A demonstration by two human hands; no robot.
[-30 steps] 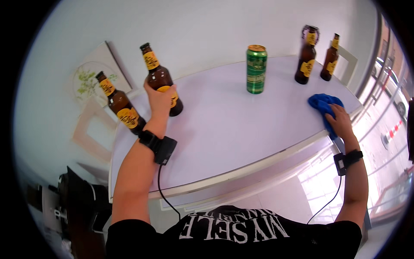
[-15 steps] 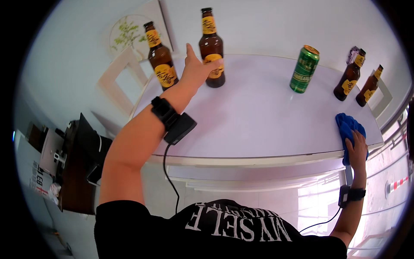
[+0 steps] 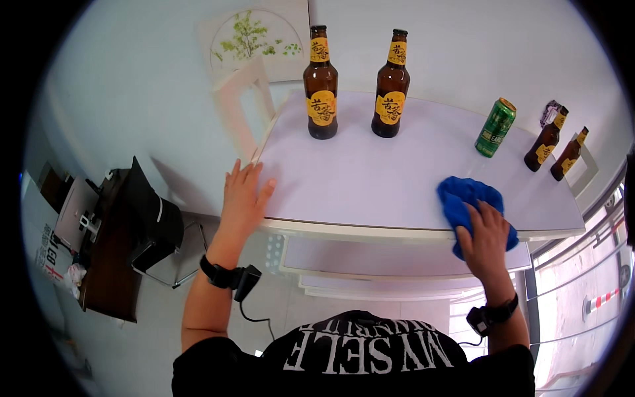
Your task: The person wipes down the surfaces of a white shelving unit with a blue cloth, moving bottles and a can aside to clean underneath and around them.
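Head view, sole view.

Item: table (image 3: 370,185), pale lilac top with a white rim.

Item: blue cloth (image 3: 461,193), crumpled, towards the near right corner; its lower part overhangs the near edge.

Item: right hand (image 3: 487,238), laid over the cloth, fingers slightly bent, thumb apart. Whether the fingers pinch the fabric or only press on it cannot be told.

Item: left hand (image 3: 242,198), at the left edge near the near left corner, fingers spread, no object in its hold. Contact with the rim cannot be confirmed.

Item: left bottle (image 3: 322,106), brown glass, yellow labels, upright near the far left corner.

Item: second bottle (image 3: 391,102), matching, upright, to the right of the first, near the far edge.

Item: green can (image 3: 495,129), standing between the second bottle and the right edge.

Items: inner right bottle (image 3: 546,144) and outer right bottle (image 3: 570,157), brown, standing close together by the right edge.

Hazards, as judged: a long stroke of the cloth towards the far right could catch the can or the inner bottle; tall and narrow, the latter could tip into its neighbour, which has little tabletop beyond it. The overhanging fabric may drag on the rim, or slip off should pressure ease. A careless leftward sweep might knock the left bottle.
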